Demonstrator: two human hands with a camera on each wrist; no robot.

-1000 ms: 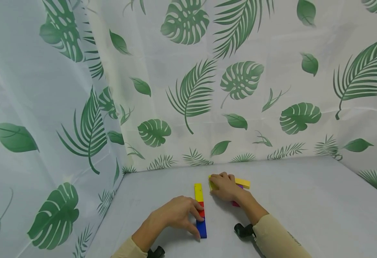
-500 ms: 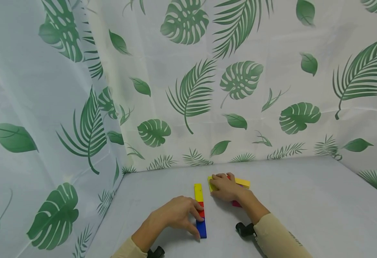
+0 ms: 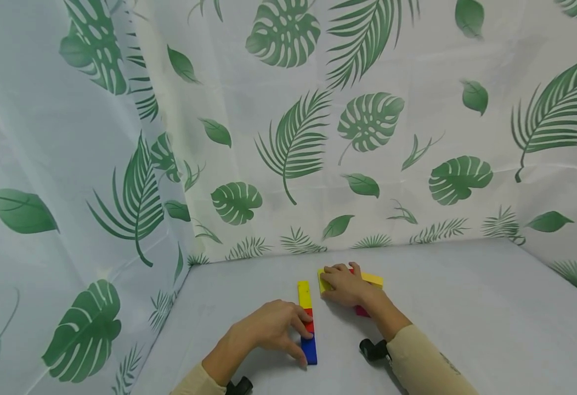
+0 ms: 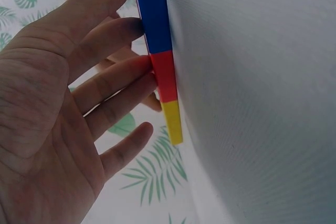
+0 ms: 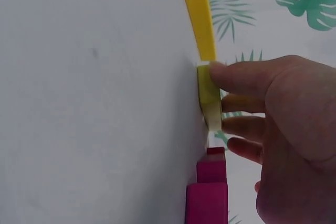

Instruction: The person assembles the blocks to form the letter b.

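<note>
A line of wooden-looking blocks lies end to end on the table: a blue block (image 3: 309, 351) nearest, a red block (image 3: 310, 322) in the middle and a yellow block (image 3: 305, 294) farthest. Beside it, my left hand (image 3: 275, 325) rests with fingers spread and mostly straight; in the left wrist view the fingertips (image 4: 137, 26) touch the edges of the blue and red blocks. My right hand (image 3: 345, 286) pinches another yellow block (image 5: 208, 83), thumb at its near end and fingers along it. That block lies just right of the line's far end, partly covered by the hand.
Right of and behind the right hand, a longer yellow block (image 3: 372, 280) and magenta blocks (image 5: 207, 205) lie on the white table (image 3: 446, 307), with a bit of red among them. A leaf-print curtain (image 3: 288, 137) hangs behind and at the left. Black wrist cameras (image 3: 373, 350) sit under the forearms.
The right hand has shifted very slightly, its fingers lifting a little from the blocks behind so more red shows. The left hand and the line of blocks stay still.
</note>
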